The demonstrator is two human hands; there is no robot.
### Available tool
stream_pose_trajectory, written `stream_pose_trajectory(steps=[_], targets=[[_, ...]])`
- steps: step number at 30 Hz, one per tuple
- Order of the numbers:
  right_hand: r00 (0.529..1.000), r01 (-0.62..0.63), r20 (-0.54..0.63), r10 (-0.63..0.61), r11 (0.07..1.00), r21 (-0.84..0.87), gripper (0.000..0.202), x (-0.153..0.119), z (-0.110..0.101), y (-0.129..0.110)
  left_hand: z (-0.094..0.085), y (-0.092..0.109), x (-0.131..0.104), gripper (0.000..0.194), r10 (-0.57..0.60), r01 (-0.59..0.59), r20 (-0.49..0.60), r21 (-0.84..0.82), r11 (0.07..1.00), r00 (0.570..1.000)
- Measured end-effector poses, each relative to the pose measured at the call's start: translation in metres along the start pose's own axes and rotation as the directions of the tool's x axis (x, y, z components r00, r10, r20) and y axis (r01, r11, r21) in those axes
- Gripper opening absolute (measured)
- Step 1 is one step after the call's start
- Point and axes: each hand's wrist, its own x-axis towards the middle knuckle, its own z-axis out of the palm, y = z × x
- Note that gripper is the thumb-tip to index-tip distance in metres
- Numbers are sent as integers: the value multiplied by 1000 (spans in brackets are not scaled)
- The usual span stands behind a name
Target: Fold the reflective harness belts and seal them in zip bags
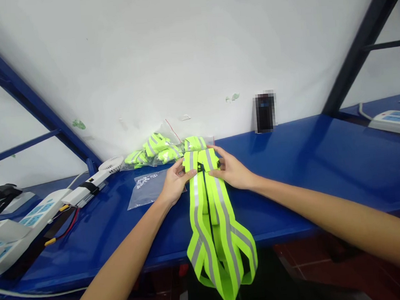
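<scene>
A neon yellow-green reflective vest, made of straps with silver stripes, lies partly on the blue table, its lower loops hanging over the front edge. At its upper left edge, my left hand pinches the straps with thumb and fingers. My right hand grips the opposite upper edge, thumb on top. A black buckle shows between the hands. Flat on the table beside my left hand is a clear plastic bag. Just behind the hands sit several bagged vests in the same colours.
On the left are a small white fan, a power strip and cables with yellow connectors. A dark, pixelated object leans on the wall. Blue frame posts rise at the left; another power strip lies far right.
</scene>
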Motion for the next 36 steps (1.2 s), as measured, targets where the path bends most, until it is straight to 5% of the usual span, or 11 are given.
stream_pose_trajectory(steps=[5, 11, 18, 26, 36], targets=[[975, 207, -36, -221, 948, -240, 88, -4, 1, -1, 6, 2, -2, 65, 58, -58, -8, -2, 998, 998], [960, 237, -36, -278, 872, -430, 91, -4, 0, 0, 8, 5, -2, 67, 129, -125, -47, 81, 989, 991], [966, 224, -28, -257, 884, -410, 101, -4, -1, -4, 9, 5, -3, 61, 133, -133, 9, 73, 988, 991], [972, 231, 118, -202, 915, -332, 95, -4, -10, -6, 7, -2, 1, 60, 157, -151, -62, 94, 984, 986], [974, 227, 48, -222, 935, -273, 102, -2, -8, -1, 10, 3, -2, 62, 238, -231, -32, 154, 961, 971]])
